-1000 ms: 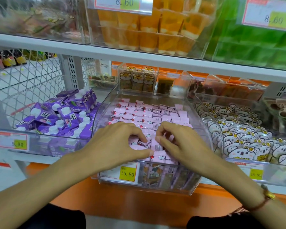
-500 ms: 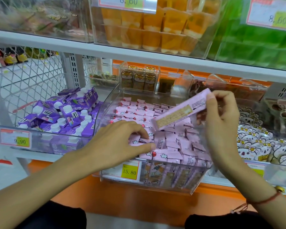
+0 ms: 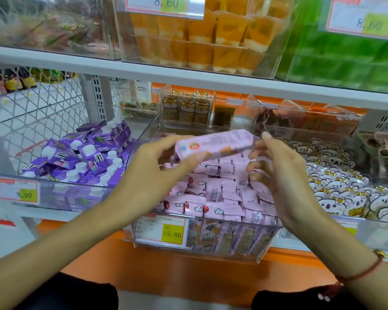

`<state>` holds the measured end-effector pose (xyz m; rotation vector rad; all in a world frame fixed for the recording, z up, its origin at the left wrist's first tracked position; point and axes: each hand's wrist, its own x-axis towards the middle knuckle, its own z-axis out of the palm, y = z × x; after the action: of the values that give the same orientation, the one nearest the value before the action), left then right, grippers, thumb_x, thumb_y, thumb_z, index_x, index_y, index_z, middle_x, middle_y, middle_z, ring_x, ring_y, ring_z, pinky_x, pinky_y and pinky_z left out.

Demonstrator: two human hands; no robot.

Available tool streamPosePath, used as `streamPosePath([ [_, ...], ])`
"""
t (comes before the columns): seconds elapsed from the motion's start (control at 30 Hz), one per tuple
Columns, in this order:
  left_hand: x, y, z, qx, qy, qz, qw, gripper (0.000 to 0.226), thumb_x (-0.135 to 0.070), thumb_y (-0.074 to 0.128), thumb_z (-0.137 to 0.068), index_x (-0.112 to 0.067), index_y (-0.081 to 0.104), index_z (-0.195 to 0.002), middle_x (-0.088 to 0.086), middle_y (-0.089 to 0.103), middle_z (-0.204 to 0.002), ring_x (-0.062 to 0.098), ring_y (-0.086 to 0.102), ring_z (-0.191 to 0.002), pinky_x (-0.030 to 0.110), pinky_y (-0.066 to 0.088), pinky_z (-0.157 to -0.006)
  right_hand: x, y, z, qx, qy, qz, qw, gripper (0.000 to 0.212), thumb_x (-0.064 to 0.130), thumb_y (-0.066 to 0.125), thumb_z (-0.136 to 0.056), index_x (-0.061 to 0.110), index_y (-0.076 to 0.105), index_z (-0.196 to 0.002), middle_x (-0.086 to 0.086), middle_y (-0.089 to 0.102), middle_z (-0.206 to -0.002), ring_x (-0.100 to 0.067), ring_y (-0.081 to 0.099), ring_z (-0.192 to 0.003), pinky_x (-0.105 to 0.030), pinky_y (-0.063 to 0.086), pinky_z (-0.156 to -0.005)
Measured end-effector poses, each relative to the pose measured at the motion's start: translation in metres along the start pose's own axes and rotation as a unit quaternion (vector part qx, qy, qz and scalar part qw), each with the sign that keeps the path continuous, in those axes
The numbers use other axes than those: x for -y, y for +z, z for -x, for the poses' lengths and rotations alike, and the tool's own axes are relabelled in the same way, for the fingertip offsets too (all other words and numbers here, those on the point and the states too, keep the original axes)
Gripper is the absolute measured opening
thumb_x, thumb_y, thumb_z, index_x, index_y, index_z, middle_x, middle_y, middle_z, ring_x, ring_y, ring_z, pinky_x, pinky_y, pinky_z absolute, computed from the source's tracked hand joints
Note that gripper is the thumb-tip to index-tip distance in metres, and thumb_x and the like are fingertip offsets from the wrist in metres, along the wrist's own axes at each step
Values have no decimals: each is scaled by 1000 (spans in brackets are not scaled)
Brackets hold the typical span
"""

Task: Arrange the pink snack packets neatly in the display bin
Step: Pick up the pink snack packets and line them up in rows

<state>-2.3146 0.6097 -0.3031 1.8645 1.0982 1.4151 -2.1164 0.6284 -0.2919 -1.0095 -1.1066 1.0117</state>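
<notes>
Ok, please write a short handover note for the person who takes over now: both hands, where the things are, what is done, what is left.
Left hand: grips the left end of a long pink packet, held level above the clear display bin.
Right hand: fingers relaxed at the packet's right end; whether it touches is unclear.
Small pink packets fill the bin, front rows fairly even, the middle still jumbled.
Left: put the long packet into the bin, then straighten the middle.
</notes>
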Motion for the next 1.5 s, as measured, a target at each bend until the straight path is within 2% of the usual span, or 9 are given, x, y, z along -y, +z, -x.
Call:
streamPosePath([
  [0.13,-4,1,-4,-38,-147,115,982,22,-42,55,-84,-26,70,-86,-3,74,-74,4,65,-57,17,48,-45,0,-2,2,-22,-105,53,993,13,24,51,-95,15,57,-89,1,56,-74,-7,52,-56,-18,42,-46],
  [0.23,-3,1,-5,-41,-172,104,979,35,-47,55,-81,-14,68,-83,3,73,-69,6,60,-47,14,40,-39,-3,-2,6,9,-193,146,970,12,28,59,-91,20,57,-99,5,59,-90,-5,56,-80,-20,45,-70],
  [0.37,1,2,-4,-34,-144,34,988,55,-57,54,-73,-4,66,-74,3,69,-57,4,52,-39,10,37,-41,-5,4,14,143,-273,365,879,50,43,55,-85,39,41,-133,21,40,-130,5,30,-126,-3,22,-99],
  [0.5,1,5,1,-10,-89,23,996,52,-55,54,-77,-6,70,-74,1,62,-49,-2,54,-41,6,37,-42,-11,13,17,181,-337,480,789,45,40,51,-89,31,48,-133,14,48,-124,-2,32,-118,-16,21,-98],
  [0.73,22,-4,3,81,-22,-146,986,32,-55,57,-81,-37,64,-107,-24,65,-97,-2,61,-92,24,51,-78,-5,3,7,89,-219,242,941,40,42,67,-77,24,48,-107,17,64,-92,-2,62,-88,-19,49,-72],
  [0.9,29,-7,7,227,42,-381,895,50,-64,33,-89,-38,53,-127,-25,49,-129,-1,44,-117,28,41,-94,-10,1,4,84,-135,172,972,59,37,61,-81,33,22,-125,6,64,-96,-6,68,-78,-21,55,-75],
  [1.2,26,-9,5,233,33,-415,879,57,-70,24,-84,-41,55,-123,-30,44,-128,-7,39,-115,23,39,-83,-9,-10,1,227,-103,349,903,41,25,69,-82,40,40,-107,0,59,-81,-9,64,-73,-24,54,-64],
  [1.33,26,-9,4,236,21,-406,882,55,-71,27,-84,-42,55,-122,-31,44,-127,-9,37,-115,26,40,-86,-15,-7,5,255,-169,477,824,24,27,66,-85,36,56,-105,10,55,-101,-5,57,-89,-33,52,-79],
  [1.5,27,-9,3,238,17,-403,883,56,-72,27,-83,-43,55,-121,-32,44,-126,-11,36,-114,25,40,-84,-20,-3,7,268,-178,538,779,24,20,57,-89,27,65,-111,14,50,-97,-1,47,-80,-17,36,-71],
])
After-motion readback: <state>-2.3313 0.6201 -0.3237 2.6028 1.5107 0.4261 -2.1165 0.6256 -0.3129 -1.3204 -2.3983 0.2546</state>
